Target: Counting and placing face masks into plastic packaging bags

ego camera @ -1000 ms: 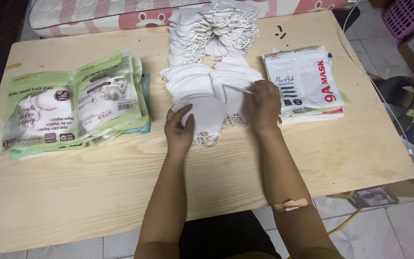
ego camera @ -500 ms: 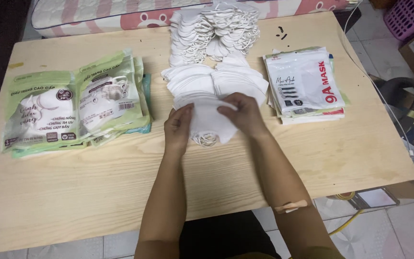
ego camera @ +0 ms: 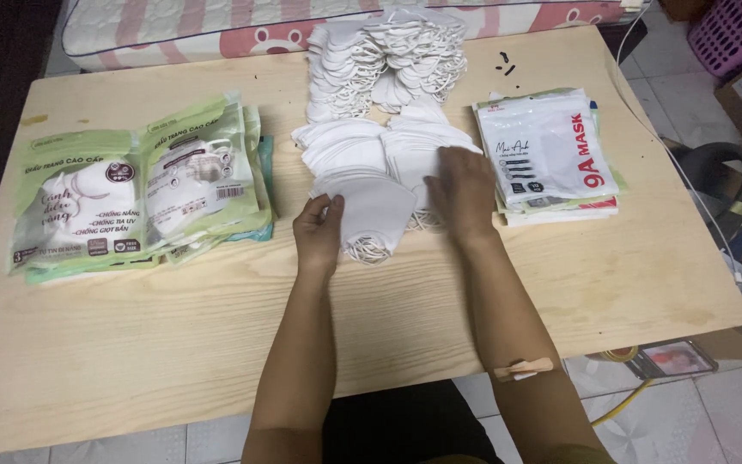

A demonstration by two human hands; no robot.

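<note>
A small stack of white folded masks point(ego camera: 369, 215) is lying at the middle of the pale wooden counter point(ego camera: 173, 344), ear loops trailing at its near edge. The left hand point(ego camera: 319, 230) is pinching the stack's left edge, thumb on top, while the right hand point(ego camera: 461, 193) is resting flat, fingers spread, on the neighbouring flat white masks point(ego camera: 345, 146), grasping nothing. Judging by the layout, the work is partly done: filled green-and-clear packets point(ego camera: 135, 193) are lying stacked at the left, whereas a large loose heap of masks point(ego camera: 384, 60) is waiting at the far edge. Empty white printed pouches point(ego camera: 551, 155) are lying just right of the right hand. A pink-and-white mattress point(ego camera: 216, 26) is bordering the counter's far side. Nothing is obstructing either hand.
</note>
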